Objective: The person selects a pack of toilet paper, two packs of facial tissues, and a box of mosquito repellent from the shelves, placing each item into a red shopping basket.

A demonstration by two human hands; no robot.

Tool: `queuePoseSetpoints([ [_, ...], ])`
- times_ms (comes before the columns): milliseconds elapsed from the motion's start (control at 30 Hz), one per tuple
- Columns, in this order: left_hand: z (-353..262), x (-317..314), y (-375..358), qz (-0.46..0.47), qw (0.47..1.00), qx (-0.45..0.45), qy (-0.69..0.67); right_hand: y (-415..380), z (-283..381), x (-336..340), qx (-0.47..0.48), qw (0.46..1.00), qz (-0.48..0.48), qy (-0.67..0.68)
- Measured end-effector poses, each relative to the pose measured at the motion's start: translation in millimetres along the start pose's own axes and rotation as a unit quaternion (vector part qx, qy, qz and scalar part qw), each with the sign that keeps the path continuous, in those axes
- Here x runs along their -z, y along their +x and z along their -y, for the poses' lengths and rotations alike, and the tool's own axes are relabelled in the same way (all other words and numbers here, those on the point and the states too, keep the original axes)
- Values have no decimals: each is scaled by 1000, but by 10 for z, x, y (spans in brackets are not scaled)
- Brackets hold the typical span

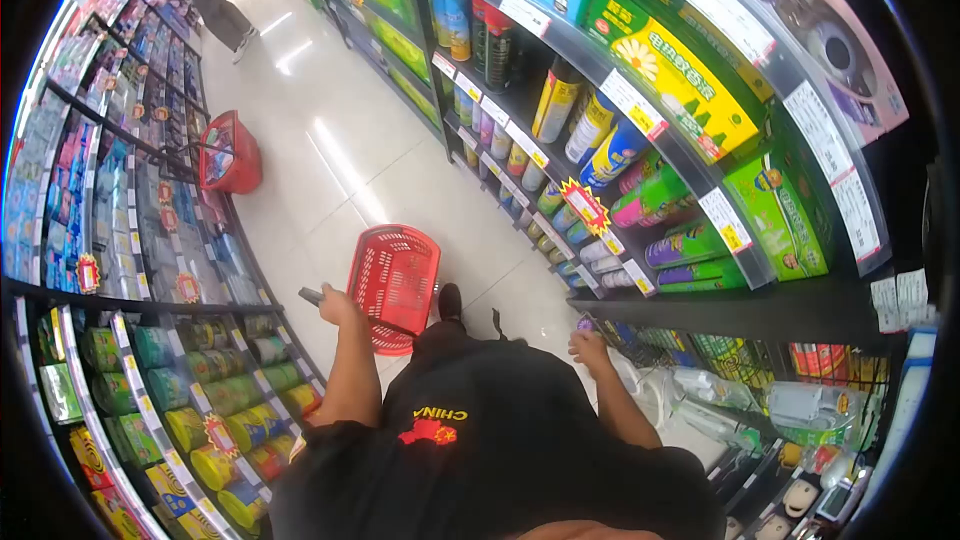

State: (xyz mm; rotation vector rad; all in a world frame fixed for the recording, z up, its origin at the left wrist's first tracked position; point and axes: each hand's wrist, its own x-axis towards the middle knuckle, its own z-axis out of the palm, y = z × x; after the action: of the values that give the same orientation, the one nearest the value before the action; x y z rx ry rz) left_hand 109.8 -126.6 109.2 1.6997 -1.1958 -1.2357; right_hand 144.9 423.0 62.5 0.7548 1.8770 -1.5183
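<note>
My left hand (pixel 340 307) is closed around the dark handle (pixel 312 295) of a red shopping basket. The basket (pixel 396 275) hangs low in front of me, over the floor, with nothing visible inside. On the other side of my body, my right hand (pixel 588 347) is near the lower right shelf, its fingers curled next to a small purple item (pixel 586 323). Whether the fingers grip that item is too small to tell.
Shelves of packets and tubs (pixel 215 370) line the left side. Spray cans (pixel 556 100) and green boxes (pixel 670 80) fill the right shelves. A second red basket (pixel 232 152) stands on the tiled floor (pixel 340 175). Another person (pixel 210 0) stands farther up the aisle.
</note>
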Motion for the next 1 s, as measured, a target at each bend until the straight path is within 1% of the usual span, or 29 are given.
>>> queuePoseSetpoints([
  [100,-173,-202,17,0,995,71,-71,-2,-159,-3,-30,999,16,-38],
  [133,-286,-246,22,12,991,82,-108,-45,-167,0,-38,998,9,-57],
  [200,-519,-284,54,30,977,105,-183,-128,-252,38,-25,995,10,-92],
  [233,-609,-307,76,35,974,114,-195,-180,-186,29,-18,994,12,-110],
  [267,-699,-332,98,40,970,122,-206,-238,-108,54,-19,986,15,-166],
  [333,-855,-386,120,43,963,143,-226,-195,-44,46,-30,980,6,-194],
  [367,-836,-452,147,39,960,145,-236,-180,-30,45,-36,977,1,-208],
  [433,-809,-572,156,32,955,150,-253,-161,147,6,-21,974,-4,-227],
  [467,-825,-616,105,15,948,185,-260,-132,248,-43,-18,976,-6,-217],
  [567,-909,-697,-160,36,931,259,-253,-3,502,-209,-20,989,-15,-148],
  [633,-719,-816,-341,85,924,268,-257,289,473,-315,19,991,-1,-130],
  [667,-419,-902,-353,150,925,255,-238,403,483,-370,39,992,5,-119],
  [700,-151,-935,-378,214,922,239,-217,381,638,-485,43,991,22,-123],
  [767,-318,-754,-644,332,877,339,-78,240,1138,-877,55,988,55,-130],
  [833,-149,-772,-777,369,814,442,-75,256,1481,-1240,64,985,92,-135],
  [867,-91,-761,-773,402,785,470,-32,282,1624,-1417,69,982,110,-135],
  [900,-39,-751,-740,434,753,494,11,310,1759,-1591,78,981,126,-126],
  [933,6,-762,-678,501,724,473,29,345,1888,-1760,88,979,142,-116],
  [967,49,-801,-629,507,721,471,38,380,2021,-1928,98,977,158,-107],
  [1000,25,-841,-630,512,718,469,48,411,2156,-2092,75,980,165,-85],
])
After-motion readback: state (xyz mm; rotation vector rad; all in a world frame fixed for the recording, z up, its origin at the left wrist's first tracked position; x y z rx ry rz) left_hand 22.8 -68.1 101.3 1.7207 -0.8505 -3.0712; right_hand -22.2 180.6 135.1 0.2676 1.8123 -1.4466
